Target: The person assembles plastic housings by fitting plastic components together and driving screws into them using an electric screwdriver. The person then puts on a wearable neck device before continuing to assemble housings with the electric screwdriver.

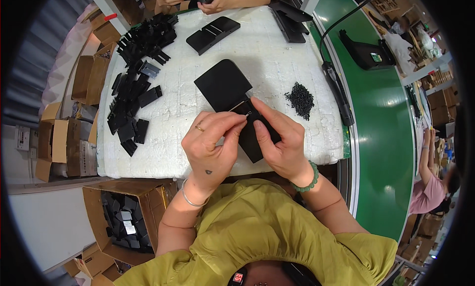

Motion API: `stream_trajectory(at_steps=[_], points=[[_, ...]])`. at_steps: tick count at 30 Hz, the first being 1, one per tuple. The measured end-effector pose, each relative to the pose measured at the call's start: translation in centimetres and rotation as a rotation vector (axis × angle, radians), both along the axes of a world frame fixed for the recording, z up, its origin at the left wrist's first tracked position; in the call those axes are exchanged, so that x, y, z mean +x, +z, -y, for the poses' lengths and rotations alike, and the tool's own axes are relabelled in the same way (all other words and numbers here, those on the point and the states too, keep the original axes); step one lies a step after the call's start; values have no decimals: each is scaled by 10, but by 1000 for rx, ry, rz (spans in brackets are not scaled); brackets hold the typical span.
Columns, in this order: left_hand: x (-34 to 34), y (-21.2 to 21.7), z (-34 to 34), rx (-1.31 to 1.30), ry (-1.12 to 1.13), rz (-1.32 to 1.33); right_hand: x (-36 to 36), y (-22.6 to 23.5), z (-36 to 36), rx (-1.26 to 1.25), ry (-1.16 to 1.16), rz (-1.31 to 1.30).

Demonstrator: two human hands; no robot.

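A black plastic housing (pixel 223 83), with a broad rounded panel at its far end, lies tilted on the white foam-topped table in front of me. My right hand (pixel 282 137) grips its narrower near part, thumb and fingers on the right edge. Over the slot in the middle, my left hand (pixel 215 135) pinches a tiny piece that looks like a small screw; the fingertips mostly hide it. A heap of small black screws (pixel 300 101) sits to the right of the housing.
Black plastic parts (pixel 129 95) are piled along the table's left side. Two more housings (pixel 213 34) (pixel 291 22) lie at the far side, near a co-worker's hands (pixel 213 1). A black electric screwdriver (pixel 337 93) rests by the green conveyor (pixel 381 152). Below left stands an open carton (pixel 143 216).
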State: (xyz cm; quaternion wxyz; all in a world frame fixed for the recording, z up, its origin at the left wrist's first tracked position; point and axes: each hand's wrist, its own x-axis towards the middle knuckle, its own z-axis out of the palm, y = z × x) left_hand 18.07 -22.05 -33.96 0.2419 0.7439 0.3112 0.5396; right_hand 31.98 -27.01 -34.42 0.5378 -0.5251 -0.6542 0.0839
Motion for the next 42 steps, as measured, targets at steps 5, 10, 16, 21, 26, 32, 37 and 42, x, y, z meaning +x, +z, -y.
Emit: stream_trajectory(at_steps=[5, 10, 16, 21, 26, 32, 37, 42], points=[[2, 3, 0, 40, -18, -29, 0, -1, 2, -2, -17, -18], [2, 2, 2, 76, -25, -53, -2, -5, 2, 32, -16, -28], [1, 2, 2, 110, -46, -171, 0, -8, 4, 8, -6, -8], [4, 0, -1, 116, -63, -208, 7, -6, 6, -67, 4, 22], [-6, 11, -9, 57, -138, -281, 28, -12, -4, -70, 141, -90], [-22, 28, -18, 171, -332, -793, 50, -8, 3, -408, 535, -308], [-30, -12, -11, 0, -322, -739, 80, -4, 4, -692, 372, -175], [-43, -32, -13, -92, -132, -765, 197, -8, -3, -372, -654, 505]])
